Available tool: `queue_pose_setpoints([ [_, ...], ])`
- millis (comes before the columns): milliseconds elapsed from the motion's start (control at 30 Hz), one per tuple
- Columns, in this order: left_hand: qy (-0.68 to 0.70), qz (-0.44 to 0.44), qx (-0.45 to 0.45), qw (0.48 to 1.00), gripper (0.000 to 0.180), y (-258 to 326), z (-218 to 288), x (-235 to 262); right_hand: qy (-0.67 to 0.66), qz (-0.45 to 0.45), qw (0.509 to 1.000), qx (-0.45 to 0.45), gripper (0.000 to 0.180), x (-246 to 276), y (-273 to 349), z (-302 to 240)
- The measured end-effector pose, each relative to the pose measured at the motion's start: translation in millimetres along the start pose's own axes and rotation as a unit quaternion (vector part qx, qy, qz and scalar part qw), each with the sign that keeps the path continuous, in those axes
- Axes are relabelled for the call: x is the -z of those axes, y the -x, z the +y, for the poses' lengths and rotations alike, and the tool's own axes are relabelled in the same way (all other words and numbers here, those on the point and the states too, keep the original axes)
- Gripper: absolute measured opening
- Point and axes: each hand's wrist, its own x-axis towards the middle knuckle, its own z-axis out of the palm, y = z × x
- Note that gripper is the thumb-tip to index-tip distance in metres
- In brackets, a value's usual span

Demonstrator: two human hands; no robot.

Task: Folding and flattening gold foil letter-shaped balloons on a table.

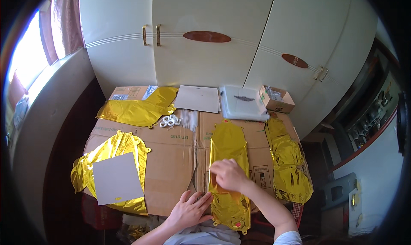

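Note:
A flat gold foil balloon lies lengthwise in front of me on the cardboard, its left side folded into a straight edge. My left hand rests flat with fingers spread, its fingertips touching the balloon's lower left edge. My right hand is closed at the middle of the balloon, fingers curled at the folded edge; the fingertips are partly hidden. On the left, a grey card sheet lies on another gold foil balloon. More gold foil balloons lie at the back left and on the right.
Cardboard covers the table. Toward the back are white ribbon rolls, clear thin sticks, grey card sheets, a stack of clear plastic bags and a small box. White cabinets stand behind.

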Motion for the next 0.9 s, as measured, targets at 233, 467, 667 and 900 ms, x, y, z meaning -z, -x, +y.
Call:
queue_pose_setpoints([
  [233,0.002,-0.003,0.001,1.0,0.062,0,1,1,0.044,0.041,0.997,0.037,0.034,-14,33,-22],
  [467,-0.003,-0.006,-0.006,1.0,0.061,-1,0,4,0.098,0.041,0.994,-0.014,0.036,-20,8,-6],
  [667,0.002,-0.009,-0.003,1.0,0.061,-1,0,3,0.132,0.067,0.988,-0.035,0.039,-33,-10,8],
  [900,0.016,-0.01,0.002,1.0,0.061,-2,0,1,0.159,0.082,0.982,-0.054,0.04,-40,-29,24],
])
